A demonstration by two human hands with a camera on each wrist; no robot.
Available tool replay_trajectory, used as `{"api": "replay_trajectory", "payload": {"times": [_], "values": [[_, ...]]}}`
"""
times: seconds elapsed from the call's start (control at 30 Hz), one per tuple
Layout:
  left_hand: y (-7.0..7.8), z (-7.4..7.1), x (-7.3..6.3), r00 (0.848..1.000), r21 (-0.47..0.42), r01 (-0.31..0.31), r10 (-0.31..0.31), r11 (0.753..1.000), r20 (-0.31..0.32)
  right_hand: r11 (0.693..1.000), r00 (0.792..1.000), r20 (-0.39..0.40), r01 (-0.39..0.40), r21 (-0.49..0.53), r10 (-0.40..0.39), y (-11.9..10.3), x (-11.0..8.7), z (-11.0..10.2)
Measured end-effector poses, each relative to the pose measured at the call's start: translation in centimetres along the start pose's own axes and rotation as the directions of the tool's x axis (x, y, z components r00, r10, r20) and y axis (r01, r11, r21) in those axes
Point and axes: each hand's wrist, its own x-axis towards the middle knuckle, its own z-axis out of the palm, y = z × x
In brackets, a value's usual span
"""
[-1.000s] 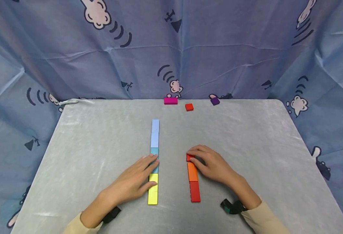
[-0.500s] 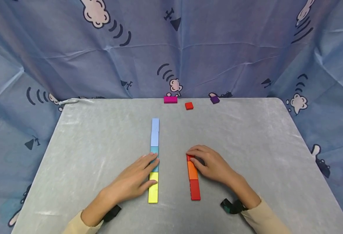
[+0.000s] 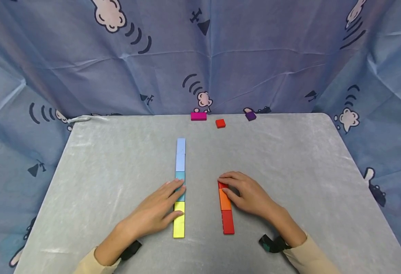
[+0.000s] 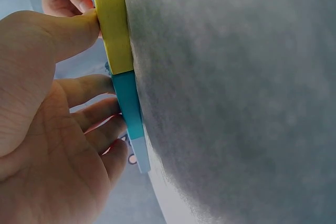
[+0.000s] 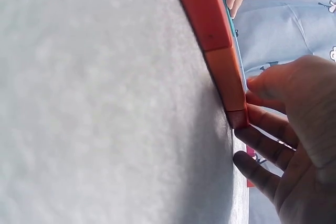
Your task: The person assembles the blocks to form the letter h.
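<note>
Three views: one high and wide, two tight at the wrists.
Head view looks forward and down, tabletop (image 3: pixel 118 163) below, curtain (image 3: pixel 255 34) across the top. Left wrist view: low, close, tilted; left hand (image 4: pixel 55 135) large at frame left, table surface right. Right wrist view roughly mirrors it, right hand (image 5: pixel 312 129) at lower right. Head shares yellow block (image 3: pixel 179 225) with left wrist, orange block (image 3: pixel 225 201) with right.
</note>
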Motion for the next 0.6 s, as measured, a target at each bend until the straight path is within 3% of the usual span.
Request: {"api": "replay_trajectory", "payload": {"times": [0.6], "values": [[-0.2, 0.15, 0.08, 1.0, 0.01, -0.014, 0.015, 1.0, -0.015, 1.0, 1.0, -0.02, 0.011, -0.023, -0.011, -0.41, -0.13, 0.22]]}}
